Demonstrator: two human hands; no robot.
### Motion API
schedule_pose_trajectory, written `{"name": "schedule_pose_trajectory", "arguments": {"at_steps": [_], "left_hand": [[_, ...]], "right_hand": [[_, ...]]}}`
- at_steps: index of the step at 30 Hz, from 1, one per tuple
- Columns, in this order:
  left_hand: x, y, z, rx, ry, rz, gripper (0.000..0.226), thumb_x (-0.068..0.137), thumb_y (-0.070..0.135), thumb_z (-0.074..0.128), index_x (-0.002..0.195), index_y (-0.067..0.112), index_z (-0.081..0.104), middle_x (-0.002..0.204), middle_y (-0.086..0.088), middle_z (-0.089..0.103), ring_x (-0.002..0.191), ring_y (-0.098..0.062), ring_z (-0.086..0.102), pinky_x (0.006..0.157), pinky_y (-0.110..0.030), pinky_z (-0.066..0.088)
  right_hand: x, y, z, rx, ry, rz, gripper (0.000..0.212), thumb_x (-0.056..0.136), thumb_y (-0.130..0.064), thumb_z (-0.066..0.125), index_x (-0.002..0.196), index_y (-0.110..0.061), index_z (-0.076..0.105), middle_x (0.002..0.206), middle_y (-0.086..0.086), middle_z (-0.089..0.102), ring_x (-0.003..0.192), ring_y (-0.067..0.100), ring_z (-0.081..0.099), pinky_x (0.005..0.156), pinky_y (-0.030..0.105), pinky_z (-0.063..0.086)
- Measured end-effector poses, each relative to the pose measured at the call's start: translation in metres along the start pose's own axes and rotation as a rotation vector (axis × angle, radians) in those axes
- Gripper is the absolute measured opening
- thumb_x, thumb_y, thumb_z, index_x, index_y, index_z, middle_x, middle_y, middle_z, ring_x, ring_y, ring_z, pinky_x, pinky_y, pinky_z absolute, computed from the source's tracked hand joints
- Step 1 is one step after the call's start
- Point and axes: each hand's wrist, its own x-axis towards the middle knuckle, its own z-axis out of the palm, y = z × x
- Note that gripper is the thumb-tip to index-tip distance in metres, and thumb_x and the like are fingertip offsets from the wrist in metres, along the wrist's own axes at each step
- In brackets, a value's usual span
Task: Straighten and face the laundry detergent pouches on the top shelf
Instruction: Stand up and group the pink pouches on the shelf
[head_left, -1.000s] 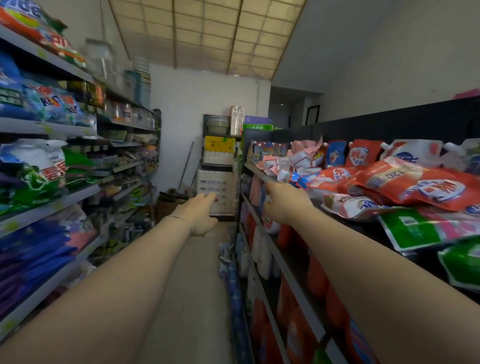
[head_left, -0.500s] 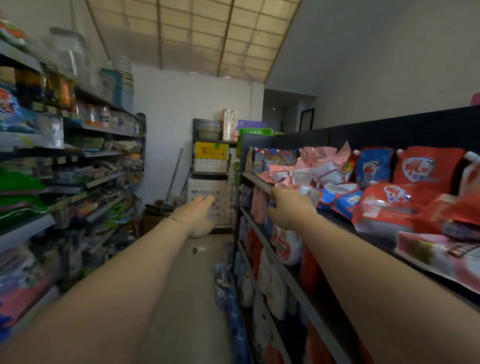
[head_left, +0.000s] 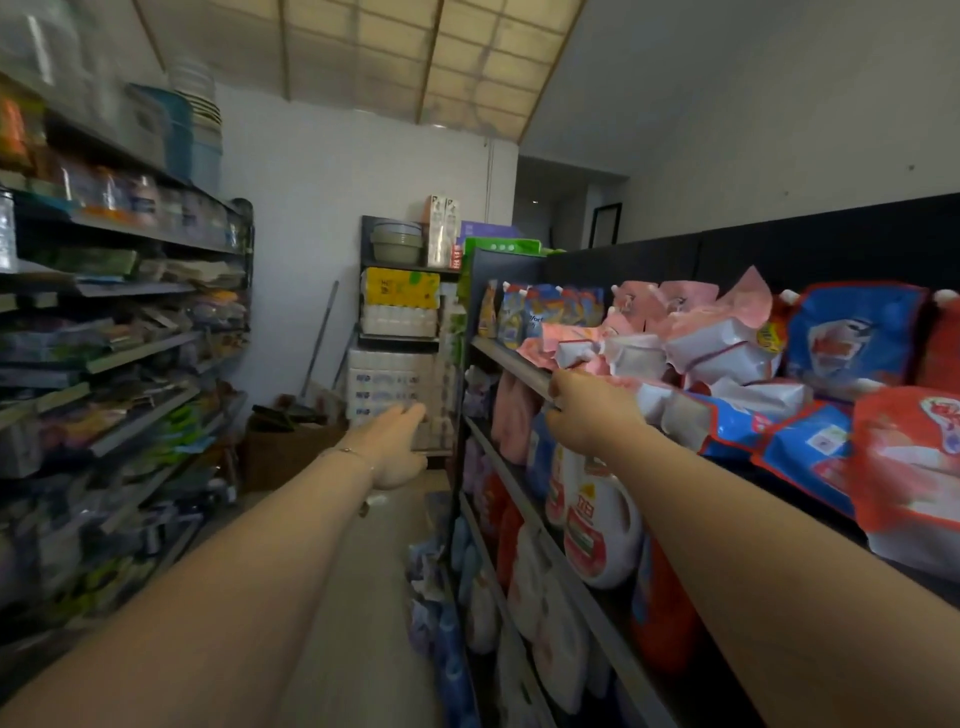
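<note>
Right hand (head_left: 592, 415) brought further along the top shelf (head_left: 506, 360) to the pink pouches (head_left: 545, 338); fingers curled, grip not discernible; left hand (head_left: 395, 441) kept spread, empty.

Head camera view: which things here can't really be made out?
Head view, right hand: its own back hides the fingertips, so any grip on the pink pouches is unclear.
Head view, left shelves: motion blur smears the goods.
Head view, red pouch: cut off by the right edge.

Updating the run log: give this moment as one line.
right hand: at top shelf edge | left hand: open, empty | pink pouches: jumbled, unfaced
</note>
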Motion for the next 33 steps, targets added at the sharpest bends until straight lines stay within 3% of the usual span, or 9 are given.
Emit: {"name": "schedule_pose_trajectory", "arguments": {"at_steps": [10, 18, 33], "left_hand": [[0.194, -0.003, 0.019, -0.031, 0.031, 0.114, 0.053, 0.091, 0.029, 0.056, 0.139, 0.023, 0.034, 0.143, -0.006, 0.036, 0.126, -0.028, 0.043, 0.100, -0.045, 0.042], [0.300, -0.037, 0.071, -0.047, -0.046, 0.108, 0.042, 0.092, 0.029, 0.056, 0.129, 0.021, 0.039, 0.128, -0.006, 0.042, 0.111, -0.026, 0.049, 0.092, -0.045, 0.047], [0.542, -0.099, 0.109, -0.036, -0.107, 0.267, 0.040, 0.090, 0.031, 0.053, 0.126, 0.025, 0.038, 0.122, -0.002, 0.041, 0.112, -0.029, 0.049, 0.094, -0.051, 0.044]], "right_hand": [[0.175, 0.050, 0.055, 0.033, 0.066, 0.071, 0.030, 0.088, -0.028, 0.051, 0.118, -0.023, 0.052, 0.124, 0.007, 0.057, 0.110, 0.031, 0.054, 0.090, 0.040, 0.046], [0.264, 0.080, 0.101, 0.007, 0.053, 0.131, 0.031, 0.090, -0.032, 0.048, 0.117, -0.018, 0.054, 0.123, 0.009, 0.057, 0.109, 0.031, 0.054, 0.091, 0.040, 0.041], [0.432, 0.088, 0.168, -0.022, 0.064, 0.358, 0.037, 0.088, -0.028, 0.053, 0.124, -0.020, 0.053, 0.128, 0.006, 0.054, 0.112, 0.026, 0.054, 0.095, 0.045, 0.045]]}}
